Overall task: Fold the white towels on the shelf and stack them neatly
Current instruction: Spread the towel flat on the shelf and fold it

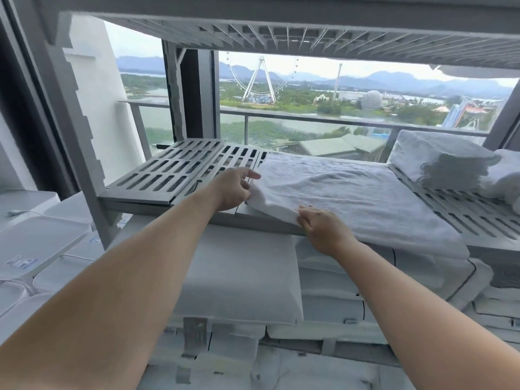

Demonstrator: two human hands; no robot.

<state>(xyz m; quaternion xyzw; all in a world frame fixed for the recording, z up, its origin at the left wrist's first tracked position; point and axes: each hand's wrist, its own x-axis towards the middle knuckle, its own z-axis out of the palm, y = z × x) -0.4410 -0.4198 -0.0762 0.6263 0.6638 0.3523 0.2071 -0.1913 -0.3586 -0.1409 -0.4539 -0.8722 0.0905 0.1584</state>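
A white towel [351, 192] lies spread flat across the middle of the grey slotted shelf [174, 170]. My left hand [233, 190] grips the towel's left edge, which is lifted a little off the shelf. My right hand [320, 223] pinches the towel's near left corner at the shelf's front edge. A stack of folded white towels [439, 159] sits at the right end of the same shelf.
An upper shelf [281, 32] hangs close overhead. White pillows and bedding [242, 277] fill the level below. White plastic lidded boxes [39, 243] stand at the left. Behind the shelf are a window and a balcony rail [309, 119].
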